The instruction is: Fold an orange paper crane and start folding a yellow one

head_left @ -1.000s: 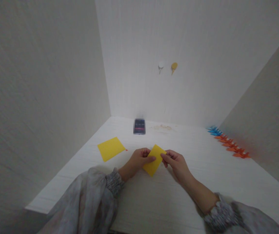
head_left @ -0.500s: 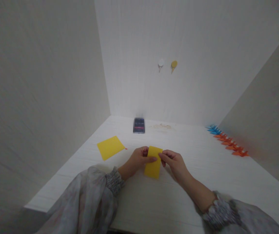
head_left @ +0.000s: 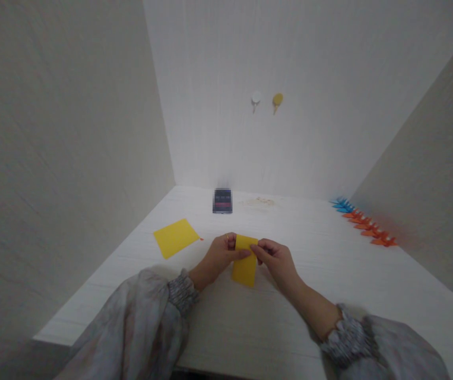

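Observation:
A narrow rectangle of yellow paper is held up between my two hands, its longer side running toward me. My left hand grips it from the left, thumb lying across the front and the other fingers behind. At the upper right edge, my right hand pinches the paper between thumb and fingers. Fingertips behind the sheet are hidden. Left of my hands, a flat yellow sheet lies on the white table, with a tiny orange scrap by its right corner.
A dark blurred-out box or device sits near the back wall. Several folded paper cranes, blue and orange, line the right side. A white hook and a yellow hook are on the back wall. Walls rise on both sides.
The whole view has shifted slightly. My right thumb has moved a little further over the paper's upper right edge; both hands keep hold of it.

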Tool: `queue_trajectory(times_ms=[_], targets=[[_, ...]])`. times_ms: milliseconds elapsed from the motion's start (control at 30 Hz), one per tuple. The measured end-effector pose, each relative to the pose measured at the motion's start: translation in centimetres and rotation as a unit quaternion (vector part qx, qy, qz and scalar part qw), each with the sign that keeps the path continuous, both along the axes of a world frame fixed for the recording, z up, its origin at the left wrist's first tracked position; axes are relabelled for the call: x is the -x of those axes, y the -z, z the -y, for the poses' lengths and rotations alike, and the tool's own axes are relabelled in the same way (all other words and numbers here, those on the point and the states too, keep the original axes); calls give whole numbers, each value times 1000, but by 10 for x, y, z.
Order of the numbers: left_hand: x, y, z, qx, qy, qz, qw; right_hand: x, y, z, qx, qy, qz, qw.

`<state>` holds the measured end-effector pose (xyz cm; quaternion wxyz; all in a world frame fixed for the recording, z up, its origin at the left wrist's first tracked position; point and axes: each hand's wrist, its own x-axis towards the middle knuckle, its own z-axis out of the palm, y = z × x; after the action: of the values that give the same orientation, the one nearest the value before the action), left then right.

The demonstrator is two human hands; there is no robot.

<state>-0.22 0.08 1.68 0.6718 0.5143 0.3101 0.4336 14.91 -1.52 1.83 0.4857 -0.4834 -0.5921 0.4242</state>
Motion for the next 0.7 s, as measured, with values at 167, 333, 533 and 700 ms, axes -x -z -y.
queue_trajectory(times_ms=[167, 333, 533, 700], targets=[[0, -2, 1, -4, -2, -12, 1000, 1, -2, 3, -16, 18, 24, 999], [-1, -3, 2, -5, -4, -14, 1000, 1, -5, 5, -25, 25, 27, 999], [-1, -4, 3, -2, 0, -4, 1000, 1, -6, 6, -17, 30, 23, 999], [-1, -5, 3, -3, 0, -11, 1000, 0, -5, 4, -10, 24, 13, 1000]])
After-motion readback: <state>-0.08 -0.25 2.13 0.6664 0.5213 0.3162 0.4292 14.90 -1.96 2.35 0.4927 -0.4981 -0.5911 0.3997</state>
